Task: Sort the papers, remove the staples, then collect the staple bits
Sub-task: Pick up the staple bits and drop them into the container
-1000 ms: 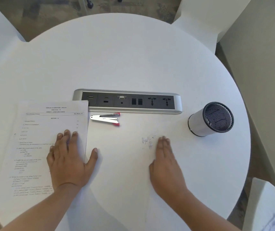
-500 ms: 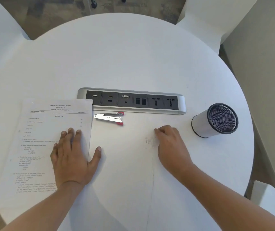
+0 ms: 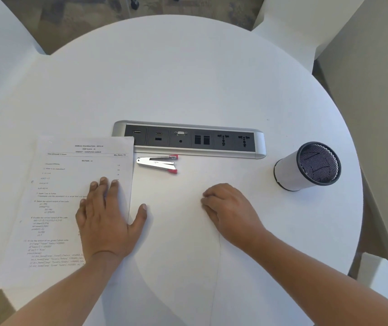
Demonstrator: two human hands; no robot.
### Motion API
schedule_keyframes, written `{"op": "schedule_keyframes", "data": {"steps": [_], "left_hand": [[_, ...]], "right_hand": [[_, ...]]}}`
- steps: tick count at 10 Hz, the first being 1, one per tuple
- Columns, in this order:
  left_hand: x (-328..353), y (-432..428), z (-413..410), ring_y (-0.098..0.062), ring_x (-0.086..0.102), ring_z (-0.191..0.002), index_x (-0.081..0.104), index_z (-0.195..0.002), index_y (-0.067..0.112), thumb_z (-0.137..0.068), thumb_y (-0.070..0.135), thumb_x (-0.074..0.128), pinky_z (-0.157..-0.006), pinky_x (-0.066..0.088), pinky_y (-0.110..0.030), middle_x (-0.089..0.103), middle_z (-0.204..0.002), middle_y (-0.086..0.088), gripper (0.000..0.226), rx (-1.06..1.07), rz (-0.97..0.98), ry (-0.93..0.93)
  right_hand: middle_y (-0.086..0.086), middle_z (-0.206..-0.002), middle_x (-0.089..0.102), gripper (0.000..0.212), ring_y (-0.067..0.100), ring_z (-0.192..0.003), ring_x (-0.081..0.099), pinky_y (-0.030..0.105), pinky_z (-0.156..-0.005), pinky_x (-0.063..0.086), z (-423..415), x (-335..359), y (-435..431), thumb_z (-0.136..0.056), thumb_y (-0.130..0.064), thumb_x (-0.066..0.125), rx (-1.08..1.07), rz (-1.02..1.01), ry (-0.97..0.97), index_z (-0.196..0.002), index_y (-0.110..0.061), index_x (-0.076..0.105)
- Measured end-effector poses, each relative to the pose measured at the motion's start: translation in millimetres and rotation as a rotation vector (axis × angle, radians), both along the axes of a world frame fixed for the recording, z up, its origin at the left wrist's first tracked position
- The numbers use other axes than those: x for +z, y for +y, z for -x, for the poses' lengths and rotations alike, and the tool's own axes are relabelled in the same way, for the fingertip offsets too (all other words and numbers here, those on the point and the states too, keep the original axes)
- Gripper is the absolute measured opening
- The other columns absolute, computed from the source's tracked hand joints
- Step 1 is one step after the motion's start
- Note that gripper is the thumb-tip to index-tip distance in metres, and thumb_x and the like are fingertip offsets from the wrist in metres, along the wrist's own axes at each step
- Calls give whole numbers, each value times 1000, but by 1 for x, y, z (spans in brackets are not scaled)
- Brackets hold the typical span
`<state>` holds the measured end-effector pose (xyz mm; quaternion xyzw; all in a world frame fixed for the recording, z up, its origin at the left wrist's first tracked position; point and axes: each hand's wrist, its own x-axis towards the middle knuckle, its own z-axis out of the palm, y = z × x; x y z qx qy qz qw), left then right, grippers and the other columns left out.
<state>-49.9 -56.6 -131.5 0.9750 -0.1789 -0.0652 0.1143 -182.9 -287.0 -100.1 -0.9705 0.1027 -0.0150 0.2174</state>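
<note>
A stack of printed papers (image 3: 70, 184) lies at the left of the round white table (image 3: 188, 78). My left hand (image 3: 106, 215) presses flat on the stack's right edge, fingers straight and thumb spread onto the table. My right hand (image 3: 230, 208) rests on the table to the right with its fingers curled under, covering the spot where the small staple bits lay; the bits themselves are hidden. A silver staple tool with red tips (image 3: 157, 163) lies between the papers and the socket panel.
A grey socket panel (image 3: 188, 140) is set into the table's middle. A white pen cup with a black mesh inside (image 3: 306, 168) lies tilted at the right. White chairs stand around the table, and its near edge is close to my arms.
My right hand slid forward over the staple bits and curled its fingers from flat to bunched. My left hand stayed flat on the papers.
</note>
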Motion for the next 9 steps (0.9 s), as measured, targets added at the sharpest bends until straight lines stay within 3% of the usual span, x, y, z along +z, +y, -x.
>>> {"op": "schedule_keyframes", "data": {"steps": [1,3,4,5,6,7,9], "left_hand": [[0,1,-1,-31,25,-151,42,-145,12,-80,69,34,-117,21,-52,35,-159,-14,87,-2,-3,-7],[0,0,0,-30,23,-152,40,-146,12,-80,70,33,-119,20,-52,34,-160,-14,88,-1,0,4],[-1,1,0,-30,23,-152,40,-146,12,-80,70,33,-119,20,-52,33,-160,-13,88,-2,-4,4],[-1,1,0,-30,23,-152,40,-146,13,-80,70,33,-119,20,-52,33,-160,-13,88,-2,0,3],[-1,1,0,-30,23,-152,39,-147,12,-81,70,33,-119,20,-52,33,-160,-13,88,-5,-1,1],[-1,1,-1,-31,23,-152,40,-146,12,-81,70,34,-118,20,-52,33,-160,-13,87,-4,3,-1],[0,1,2,-30,23,-151,41,-145,13,-80,70,35,-118,20,-52,34,-159,-13,87,3,9,4]], "right_hand": [[3,-89,70,4,28,-85,64,38,-73,53,10,4,-11,-83,-7,70,-9,41,24,-84,-9,73],[2,-98,69,26,22,-89,63,28,-83,50,16,21,-37,-82,1,62,-395,-67,11,-102,-12,73],[3,-95,68,26,24,-84,65,37,-78,55,14,22,-35,-84,-3,60,-395,-95,109,-106,-13,72],[3,-102,64,24,24,-89,63,31,-79,50,12,22,-25,-88,-13,61,-354,-77,165,-111,-13,70],[2,-111,58,30,22,-99,56,34,-81,52,7,21,-17,-90,-23,61,-288,-57,198,-119,-16,64],[1,-105,59,22,23,-94,55,38,-77,53,7,19,-13,-89,-18,60,-175,-7,220,-109,-14,68],[3,-77,57,19,25,-63,56,39,-55,53,11,11,-6,-75,5,59,-105,111,341,-78,-12,67]]}}
